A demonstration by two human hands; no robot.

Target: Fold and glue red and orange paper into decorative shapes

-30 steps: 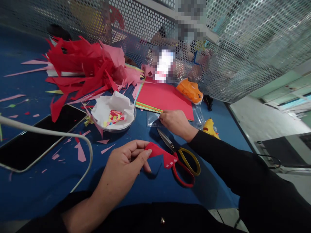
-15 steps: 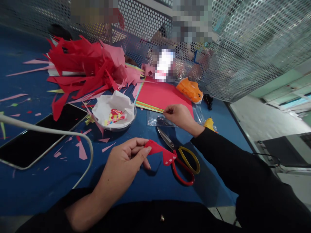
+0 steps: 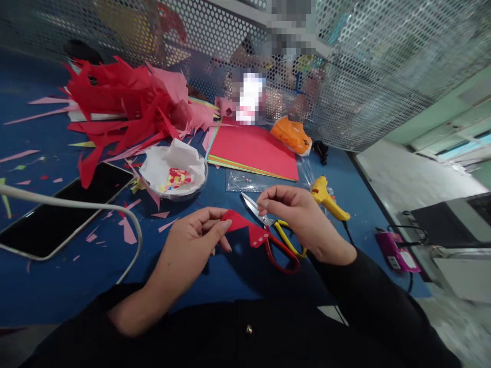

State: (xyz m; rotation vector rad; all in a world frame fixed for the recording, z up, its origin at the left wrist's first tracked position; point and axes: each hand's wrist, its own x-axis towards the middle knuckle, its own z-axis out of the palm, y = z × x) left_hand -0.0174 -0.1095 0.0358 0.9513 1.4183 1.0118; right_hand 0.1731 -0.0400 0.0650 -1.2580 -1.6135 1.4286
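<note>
a perforated metal screen (image 3: 364, 76) stands behind the blue table (image 3: 88, 281), pale green wall (image 3: 429, 120) at right.

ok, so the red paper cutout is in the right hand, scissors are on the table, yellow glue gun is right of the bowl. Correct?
Wrong hand: the head view shows the red paper cutout in the left hand. The rest holds: scissors on the table, yellow glue gun right of the bowl.
</note>
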